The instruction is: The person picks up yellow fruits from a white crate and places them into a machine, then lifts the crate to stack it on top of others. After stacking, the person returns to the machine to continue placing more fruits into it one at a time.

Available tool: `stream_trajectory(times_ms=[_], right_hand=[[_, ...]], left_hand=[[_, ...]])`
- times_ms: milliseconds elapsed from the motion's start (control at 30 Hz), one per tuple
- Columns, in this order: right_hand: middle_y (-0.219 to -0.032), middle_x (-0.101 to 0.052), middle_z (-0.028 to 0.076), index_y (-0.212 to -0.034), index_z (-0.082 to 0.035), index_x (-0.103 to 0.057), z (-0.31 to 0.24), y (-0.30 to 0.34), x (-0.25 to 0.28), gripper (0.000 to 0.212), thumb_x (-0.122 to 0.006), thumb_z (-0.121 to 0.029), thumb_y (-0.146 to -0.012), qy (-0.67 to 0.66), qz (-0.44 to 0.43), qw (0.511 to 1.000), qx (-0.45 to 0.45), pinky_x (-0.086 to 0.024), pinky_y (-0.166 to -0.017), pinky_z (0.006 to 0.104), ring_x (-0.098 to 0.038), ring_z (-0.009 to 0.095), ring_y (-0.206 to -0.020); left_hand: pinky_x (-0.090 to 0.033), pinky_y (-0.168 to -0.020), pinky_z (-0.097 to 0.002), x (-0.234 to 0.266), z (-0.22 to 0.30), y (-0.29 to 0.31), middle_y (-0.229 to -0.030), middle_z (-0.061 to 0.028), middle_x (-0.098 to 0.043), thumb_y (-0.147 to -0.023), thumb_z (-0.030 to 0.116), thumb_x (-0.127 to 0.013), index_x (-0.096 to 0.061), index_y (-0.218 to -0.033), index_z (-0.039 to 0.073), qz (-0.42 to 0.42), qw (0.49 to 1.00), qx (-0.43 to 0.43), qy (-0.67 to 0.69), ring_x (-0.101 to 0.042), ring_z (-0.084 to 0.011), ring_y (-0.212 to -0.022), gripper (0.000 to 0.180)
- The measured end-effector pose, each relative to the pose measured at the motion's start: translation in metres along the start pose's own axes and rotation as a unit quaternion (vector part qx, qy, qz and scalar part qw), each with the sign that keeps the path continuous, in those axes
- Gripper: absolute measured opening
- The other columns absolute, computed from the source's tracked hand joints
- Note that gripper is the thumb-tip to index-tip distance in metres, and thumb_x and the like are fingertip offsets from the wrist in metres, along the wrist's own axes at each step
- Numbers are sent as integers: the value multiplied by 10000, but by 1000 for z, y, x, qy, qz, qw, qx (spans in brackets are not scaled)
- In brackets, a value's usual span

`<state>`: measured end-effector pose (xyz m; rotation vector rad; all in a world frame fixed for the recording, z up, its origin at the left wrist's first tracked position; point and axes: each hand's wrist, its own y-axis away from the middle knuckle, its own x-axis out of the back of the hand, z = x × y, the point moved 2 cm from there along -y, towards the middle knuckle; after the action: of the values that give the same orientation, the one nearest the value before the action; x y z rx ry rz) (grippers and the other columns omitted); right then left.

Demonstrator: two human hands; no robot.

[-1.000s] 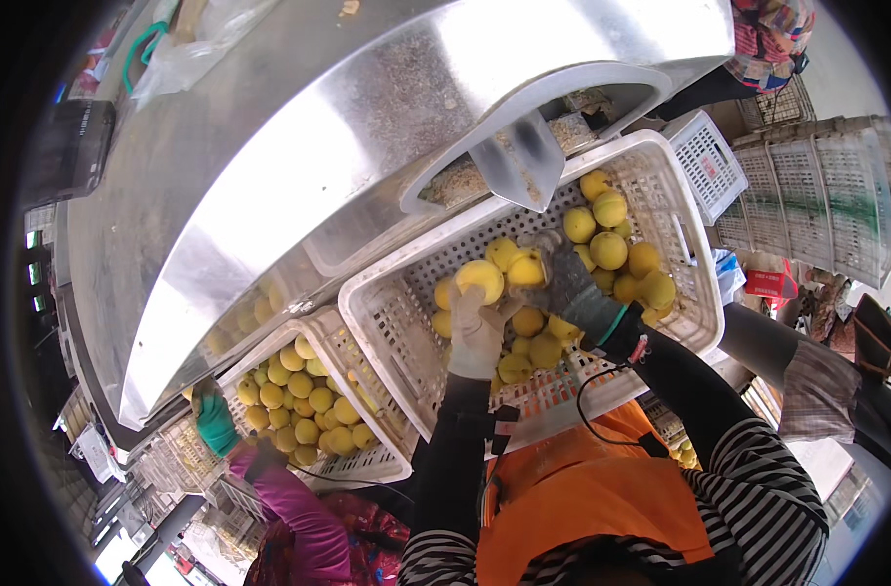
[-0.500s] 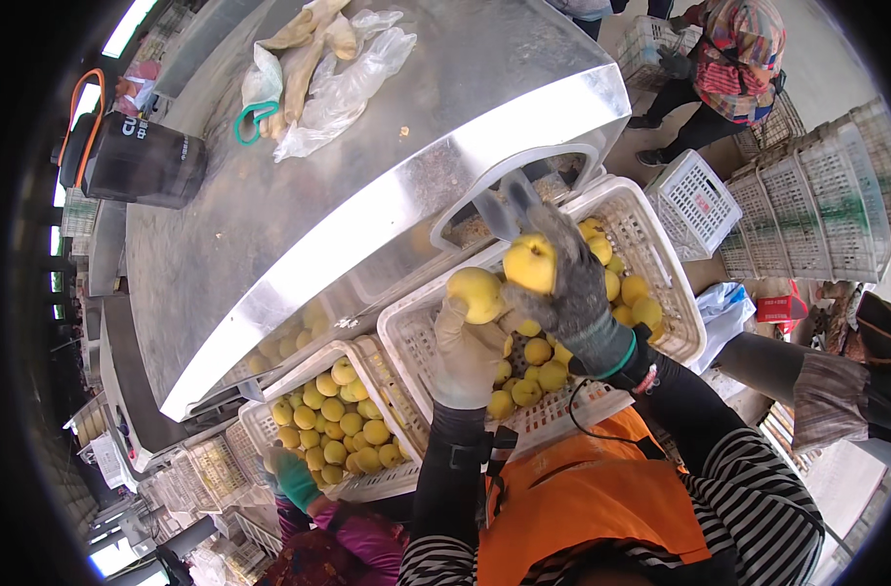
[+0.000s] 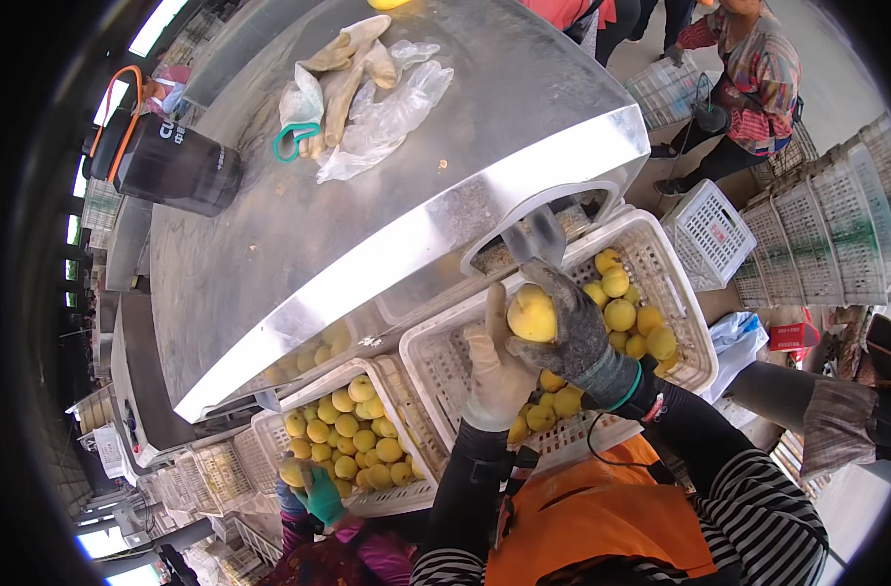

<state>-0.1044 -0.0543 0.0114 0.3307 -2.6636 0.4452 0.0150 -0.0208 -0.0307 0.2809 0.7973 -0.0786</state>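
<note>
My right hand (image 3: pixel 587 337), in a dark grey glove with a green cuff, grips a yellow peach (image 3: pixel 531 314) above a white plastic crate (image 3: pixel 445 366). Close by on its left, my left hand (image 3: pixel 494 376) wears a whitish glove. Its fingers point up and apart, and no peach shows in it. Several yellow peaches (image 3: pixel 621 314) lie in the crate below, mostly toward its right side and near edge. My hands hide part of the crate's middle.
Beyond the crate curves a metal table (image 3: pixel 387 244) bearing loose gloves (image 3: pixel 343 73), a clear plastic bag (image 3: pixel 396 122) and a black bottle (image 3: pixel 177 166). To the left, a co-worker's green-gloved hand (image 3: pixel 320 496) holds a peach over another full crate (image 3: pixel 428 459). Stacked crates (image 3: pixel 826 225) stand right.
My left hand held a peach before; now its fingers are spread without one. The right hand keeps its peach. The co-worker's hand at left has lifted a peach. The view has shifted slightly.
</note>
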Motion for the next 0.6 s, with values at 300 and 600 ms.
stream_trajectory(times_ms=[300,600], right_hand=[[-1024,-535,242,-1219,55,-377,77,-106,-3,835,-738,-451,-661,324,-12,927,-190,-412,-881,469,-515,386,-1002],[-1125,-513,159,-1256,-38,-381,193,74,-105,647,-693,-308,-758,62,-70,966,-242,-489,-824,392,-560,288,-988]], left_hand=[[-258,-1033,-448,131,-65,-22,-1405,-206,-295,-866,586,-422,-189,-1430,116,194,967,23,-160,-280,-315,-1301,770],[-369,-966,-440,224,-138,-24,-1292,-231,-389,-796,394,-577,-262,-1391,145,140,496,338,-788,-421,-360,-1192,718]])
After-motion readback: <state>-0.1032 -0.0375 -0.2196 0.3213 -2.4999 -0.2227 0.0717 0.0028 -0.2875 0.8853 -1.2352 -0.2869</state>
